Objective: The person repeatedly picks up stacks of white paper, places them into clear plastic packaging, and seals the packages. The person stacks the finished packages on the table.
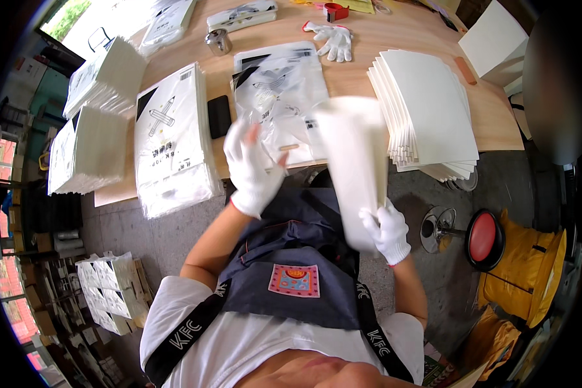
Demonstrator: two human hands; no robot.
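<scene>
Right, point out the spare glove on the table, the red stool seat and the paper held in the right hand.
Spare glove [335, 44]: head view, middle of the glove.
Stool seat [482, 237]: head view, red top.
Held paper [352, 161]: head view, blurred broad face.

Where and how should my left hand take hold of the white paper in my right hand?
Best, I'd say, along the upper left edge of the white paper, left hand coming from the left, thumb on the near face, fingers behind. That long side faces it, free, while the right hand grips the lower right.
</scene>
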